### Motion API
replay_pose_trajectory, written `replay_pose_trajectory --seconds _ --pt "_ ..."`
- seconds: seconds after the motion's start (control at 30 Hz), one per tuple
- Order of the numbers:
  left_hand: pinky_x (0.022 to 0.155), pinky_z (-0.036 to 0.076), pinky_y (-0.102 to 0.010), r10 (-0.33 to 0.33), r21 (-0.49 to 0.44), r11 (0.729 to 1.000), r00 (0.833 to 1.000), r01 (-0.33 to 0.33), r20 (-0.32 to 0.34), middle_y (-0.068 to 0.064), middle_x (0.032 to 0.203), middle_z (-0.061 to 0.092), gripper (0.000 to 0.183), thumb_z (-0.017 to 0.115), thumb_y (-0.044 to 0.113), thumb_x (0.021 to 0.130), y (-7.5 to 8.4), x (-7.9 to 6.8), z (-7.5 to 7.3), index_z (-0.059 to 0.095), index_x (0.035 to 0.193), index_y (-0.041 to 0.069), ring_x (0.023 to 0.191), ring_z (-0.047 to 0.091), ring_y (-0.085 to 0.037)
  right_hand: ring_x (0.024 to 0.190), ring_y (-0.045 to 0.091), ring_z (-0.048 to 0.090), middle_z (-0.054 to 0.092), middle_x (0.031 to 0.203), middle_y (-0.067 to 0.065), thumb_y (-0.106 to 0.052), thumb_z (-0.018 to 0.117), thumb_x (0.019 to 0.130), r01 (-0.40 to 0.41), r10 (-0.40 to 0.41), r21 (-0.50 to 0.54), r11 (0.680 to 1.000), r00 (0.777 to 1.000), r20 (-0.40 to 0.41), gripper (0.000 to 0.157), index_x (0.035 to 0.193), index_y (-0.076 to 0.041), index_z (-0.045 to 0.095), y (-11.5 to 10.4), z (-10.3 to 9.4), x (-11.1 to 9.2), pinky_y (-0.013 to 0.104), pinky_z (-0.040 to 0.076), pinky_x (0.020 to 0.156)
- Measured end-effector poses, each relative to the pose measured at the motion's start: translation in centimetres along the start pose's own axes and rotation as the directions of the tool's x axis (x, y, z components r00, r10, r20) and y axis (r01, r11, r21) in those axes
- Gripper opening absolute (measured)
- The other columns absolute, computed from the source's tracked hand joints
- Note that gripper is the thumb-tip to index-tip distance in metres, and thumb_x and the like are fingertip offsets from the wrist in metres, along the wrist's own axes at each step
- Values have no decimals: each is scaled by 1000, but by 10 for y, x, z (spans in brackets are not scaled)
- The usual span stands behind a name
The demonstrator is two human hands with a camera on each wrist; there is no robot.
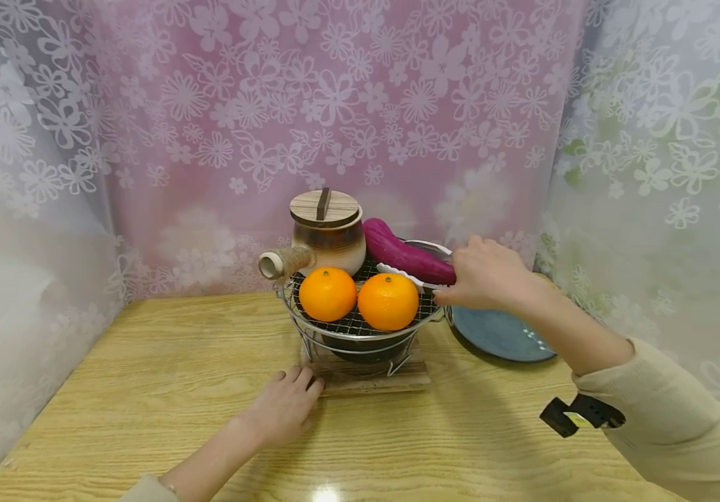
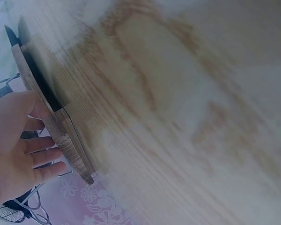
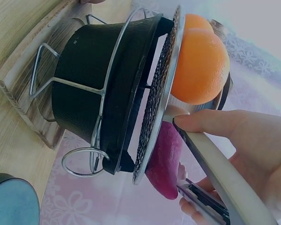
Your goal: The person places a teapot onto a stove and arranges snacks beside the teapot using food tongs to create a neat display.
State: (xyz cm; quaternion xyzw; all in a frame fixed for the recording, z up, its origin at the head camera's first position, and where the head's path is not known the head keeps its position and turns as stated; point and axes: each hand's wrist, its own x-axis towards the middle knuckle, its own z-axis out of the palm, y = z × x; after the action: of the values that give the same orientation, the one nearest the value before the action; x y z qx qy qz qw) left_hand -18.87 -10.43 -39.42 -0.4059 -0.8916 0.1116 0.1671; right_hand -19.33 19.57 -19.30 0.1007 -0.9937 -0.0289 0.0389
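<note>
My right hand (image 1: 491, 275) grips a pair of tongs (image 3: 220, 168), thumb on one pale arm and fingers on the other. Between the tongs' arms lies a long purple vegetable (image 1: 406, 256), perhaps a sweet potato, at the right side of a round wire grill (image 1: 350, 325). Two oranges, a left one (image 1: 327, 294) and a right one (image 1: 388, 302), sit at the grill's front. Below is a black stove (image 3: 93, 84) in a wire frame, standing on a wooden board (image 1: 375, 382). My left hand (image 1: 284, 408) touches the board's front left edge with fingers extended.
A beige and brown pot (image 1: 337, 247) with a wooden lid (image 1: 309, 207) and side handle (image 1: 287, 263) stands at the grill's back left. Right of the stove is a blue-grey plate (image 1: 500, 335) on the wooden table (image 1: 209, 348). Flowered curtains (image 1: 334, 104) enclose three sides.
</note>
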Motion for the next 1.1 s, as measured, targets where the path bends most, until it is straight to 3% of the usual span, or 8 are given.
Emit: replay_pose_trajectory --seconds 0.2,0.5,0.9,1.1 --pt "66 42 -34 4 3 1000 1000 -4 0 -10 100 51 43 70 31 76 0 0 0 57 109 7 91 51 -25 69 27 48 48 85 14 -49 68 72 -17 18 54 998 999 -29 56 92 2 58 7 0 -2 35 41 53" --pt "68 43 -34 2 9 1000 1000 -3 5 -9 100 51 44 70 31 76 0 -1 0 57 110 7 91 51 -25 76 30 48 49 93 18 -51 72 68 -52 63 127 991 994 -85 67 97 6 53 20 4 -6 39 42 60" --pt "67 42 -34 -2 -7 1000 1000 2 12 -9 100 51 43 69 30 76 0 -1 -2 57 110 7 91 51 -25 95 40 46 44 109 29 -63 72 63 -69 112 251 965 981 -157 101 118 17 42 56 14 -17 54 41 77" --pt "67 42 -34 -1 -5 1000 1000 1 16 -9 102 51 43 69 30 77 0 -1 -3 57 110 7 92 50 -25 100 43 42 41 115 32 -64 71 65 -81 147 327 941 972 -181 107 125 17 36 75 23 -24 57 39 78"
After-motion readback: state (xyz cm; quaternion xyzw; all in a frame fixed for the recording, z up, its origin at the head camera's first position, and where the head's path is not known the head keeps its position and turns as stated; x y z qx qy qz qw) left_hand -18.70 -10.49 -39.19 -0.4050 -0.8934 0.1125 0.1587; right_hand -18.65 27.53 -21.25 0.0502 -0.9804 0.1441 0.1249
